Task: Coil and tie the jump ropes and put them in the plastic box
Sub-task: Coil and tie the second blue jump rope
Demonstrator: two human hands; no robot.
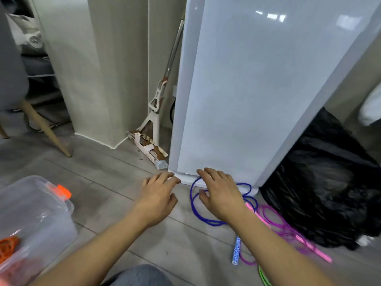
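Reaching low over the floor (99,162), the right hand (220,195) is hanging open-fingered over the loose blue jump rope (192,203) at the foot of the white appliance (247,100); the left hand (158,195) is hovering open beside it; the plastic box (41,213) is sitting leftward, an orange rope (8,246) inside.

No readable text, brand, number or sign in view. The blue-and-white patterned jump-rope handle (236,251) on the floor shows only a crisscross print, no letters. Brown marks on the white flat mop head (147,147) are too blurred to read.
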